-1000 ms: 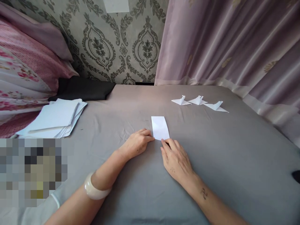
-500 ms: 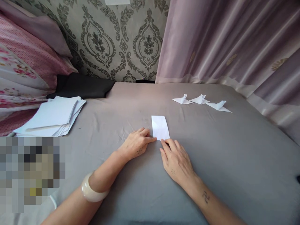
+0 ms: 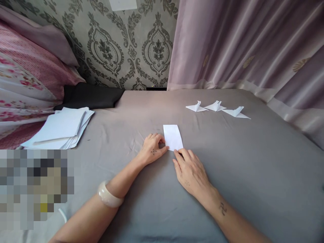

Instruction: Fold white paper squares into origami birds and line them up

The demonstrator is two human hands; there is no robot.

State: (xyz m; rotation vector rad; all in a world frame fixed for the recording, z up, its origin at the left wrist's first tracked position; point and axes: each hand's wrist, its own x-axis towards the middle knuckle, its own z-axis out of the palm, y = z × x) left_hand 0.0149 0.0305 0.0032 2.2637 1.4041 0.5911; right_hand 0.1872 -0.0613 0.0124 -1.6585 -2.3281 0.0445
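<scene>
A small folded piece of white paper point(image 3: 172, 136) lies flat on the grey cloth in front of me. My left hand point(image 3: 152, 148) is at its lower left corner, the thumb tip on the corner and the curled fingers against the left edge. At the lower right corner, my right hand point(image 3: 191, 168) presses the near edge down with its fingertips, its thumb resting on the cloth just below. The underside of the paper is hidden.
Three folded white paper birds, one of them a crane point(image 3: 217, 106), stand in a row at the back right. A stack of white paper point(image 3: 60, 125) lies at the left, before a black folded item point(image 3: 91, 96). Curtains point(image 3: 215, 44) hang behind; a blurred patch covers the lower left.
My left hand has turned, its index finger drawing back from the near corner so that the thumb now rests there. My right hand and the paper have hardly moved.
</scene>
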